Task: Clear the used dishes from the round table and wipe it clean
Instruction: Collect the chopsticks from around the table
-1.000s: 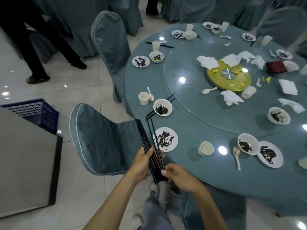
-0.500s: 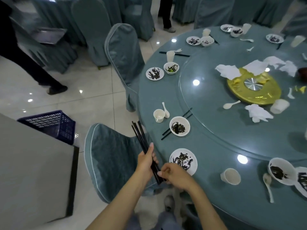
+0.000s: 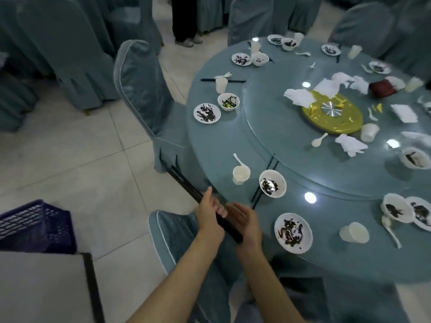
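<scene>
Left grip [image 3: 211, 221] wraps chopsticks [image 3: 184, 180] | right grip [image 3: 246, 226] cups butt ends, closure too blurred to tell | we'd square ends against that palm, tips off surface [image 3: 221, 141].

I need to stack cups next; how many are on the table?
8 cups: two at the near edge, one tipped mid-table, one at left, four along the far side. Others may be off-frame right.

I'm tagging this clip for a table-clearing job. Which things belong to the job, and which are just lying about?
Job: chopstick bundle, gripped by the left hand, right hand at its end; plate, bowl, cup, spoon, napkins on the round table.
Lying about: blue crate, untouched; covered chair.
</scene>
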{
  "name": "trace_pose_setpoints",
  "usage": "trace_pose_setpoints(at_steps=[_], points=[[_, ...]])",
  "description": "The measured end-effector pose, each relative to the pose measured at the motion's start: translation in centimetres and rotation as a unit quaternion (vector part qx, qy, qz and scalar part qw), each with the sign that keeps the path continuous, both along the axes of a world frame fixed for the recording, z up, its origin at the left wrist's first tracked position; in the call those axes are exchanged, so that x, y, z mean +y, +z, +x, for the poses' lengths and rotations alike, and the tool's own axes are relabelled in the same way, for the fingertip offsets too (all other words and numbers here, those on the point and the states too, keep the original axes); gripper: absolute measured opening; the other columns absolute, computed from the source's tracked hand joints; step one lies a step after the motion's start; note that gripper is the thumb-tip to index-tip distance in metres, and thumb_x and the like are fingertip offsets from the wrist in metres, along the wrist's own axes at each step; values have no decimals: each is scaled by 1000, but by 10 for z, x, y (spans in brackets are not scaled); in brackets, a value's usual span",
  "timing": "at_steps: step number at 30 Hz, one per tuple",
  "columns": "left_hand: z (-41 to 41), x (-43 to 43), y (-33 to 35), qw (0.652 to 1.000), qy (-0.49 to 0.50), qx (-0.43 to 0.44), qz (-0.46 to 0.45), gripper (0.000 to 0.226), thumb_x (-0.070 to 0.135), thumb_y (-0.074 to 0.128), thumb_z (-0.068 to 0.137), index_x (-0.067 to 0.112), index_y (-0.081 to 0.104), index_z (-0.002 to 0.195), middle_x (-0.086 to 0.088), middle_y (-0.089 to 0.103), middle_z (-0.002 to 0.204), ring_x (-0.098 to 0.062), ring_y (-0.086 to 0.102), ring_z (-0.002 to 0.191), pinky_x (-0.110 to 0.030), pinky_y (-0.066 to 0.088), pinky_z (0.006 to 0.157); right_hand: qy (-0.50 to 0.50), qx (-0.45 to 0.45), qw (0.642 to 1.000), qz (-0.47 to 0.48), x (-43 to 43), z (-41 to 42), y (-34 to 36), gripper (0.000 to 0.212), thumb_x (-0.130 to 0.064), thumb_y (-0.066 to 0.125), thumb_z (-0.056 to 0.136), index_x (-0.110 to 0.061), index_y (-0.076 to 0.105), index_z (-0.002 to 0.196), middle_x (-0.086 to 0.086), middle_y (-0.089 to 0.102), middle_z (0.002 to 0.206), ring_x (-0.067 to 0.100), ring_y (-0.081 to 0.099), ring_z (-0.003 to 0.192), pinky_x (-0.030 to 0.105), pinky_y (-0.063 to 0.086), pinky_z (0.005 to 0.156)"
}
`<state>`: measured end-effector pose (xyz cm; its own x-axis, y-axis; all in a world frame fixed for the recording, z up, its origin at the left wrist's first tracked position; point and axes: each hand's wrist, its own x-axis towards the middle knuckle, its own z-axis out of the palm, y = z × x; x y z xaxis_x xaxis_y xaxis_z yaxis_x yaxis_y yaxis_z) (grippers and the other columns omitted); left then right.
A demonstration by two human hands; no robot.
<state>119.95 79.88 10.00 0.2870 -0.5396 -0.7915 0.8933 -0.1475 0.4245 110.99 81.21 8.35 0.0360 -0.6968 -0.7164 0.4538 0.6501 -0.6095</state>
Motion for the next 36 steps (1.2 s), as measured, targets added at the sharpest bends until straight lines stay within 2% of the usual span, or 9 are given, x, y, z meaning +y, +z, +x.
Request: trace_pose_setpoints(at_steps=[2,5,11,16,20,23,26,31,36], points=[[19,9,0,1000,-22,10,0,42,28,67,98,18,44,64,3,32,47,-10,29,36,-22,26,35,-17,15,1000,-16,9,34,8,35,-33,54,103,-6,74,112,10,78,110,28,71,110,43,53,101],[48,17,-5,996,-85,11,-16,46,29,64,100,20,42,60,3,33,48,-10,30,37,-22,27,35,-25,50,998,-26,20,71,19,35,-34,52,104,-8,76,110,8,79,104,24,73,100,39,56,90],[90,13,-3,982,-178,-50,-28,45,30,63,101,20,41,64,3,32,50,-9,25,36,-23,20,33,31,171,980,-95,19,70,0,19,-21,57,103,-16,75,107,1,79,105,19,72,105,38,57,91],[107,-2,-12,956,-264,-126,-20,37,30,64,101,17,46,72,2,30,50,-10,24,37,-22,18,35,10,280,959,-42,-4,24,-49,13,-12,61,100,-12,69,111,8,73,107,21,67,97,36,55,80],[109,-17,-26,937,-307,-165,-12,36,30,63,102,17,45,74,1,29,52,-10,24,39,-23,18,36,-8,391,920,-5,-40,-4,-92,24,-17,66,97,-9,65,120,10,69,114,25,63,105,39,51,95],[107,-33,-35,928,-321,-190,0,37,31,63,102,19,42,74,2,28,52,-10,24,39,-22,18,35,-4,446,894,37,-69,-14,-120,37,-29,69,95,-8,63,125,5,65,111,25,61,105,37,46,95],[105,-50,-43,920,-329,-211,24,40,33,63,102,20,41,72,3,30,50,-10,24,39,-21,17,35,-14,499,863,73,-95,-18,-147,42,-42,74,89,-11,67,115,8,69,111,33,66,106,44,53,91],[102,-71,-61,905,-348,-237,51,39,30,61,103,19,40,72,4,31,49,-9,25,37,-21,19,34,-51,569,813,108,-127,-17,-166,38,-52,78,82,-16,73,96,7,71,99,34,66,96,40,51,72],[106,-75,-72,906,-344,-230,88,35,28,58,104,19,45,73,4,32,52,-9,25,39,-22,17,36,7,597,796,101,-134,-11,-171,33,-47,76,86,-14,70,86,10,70,96,36,64,94,48,54,77]])
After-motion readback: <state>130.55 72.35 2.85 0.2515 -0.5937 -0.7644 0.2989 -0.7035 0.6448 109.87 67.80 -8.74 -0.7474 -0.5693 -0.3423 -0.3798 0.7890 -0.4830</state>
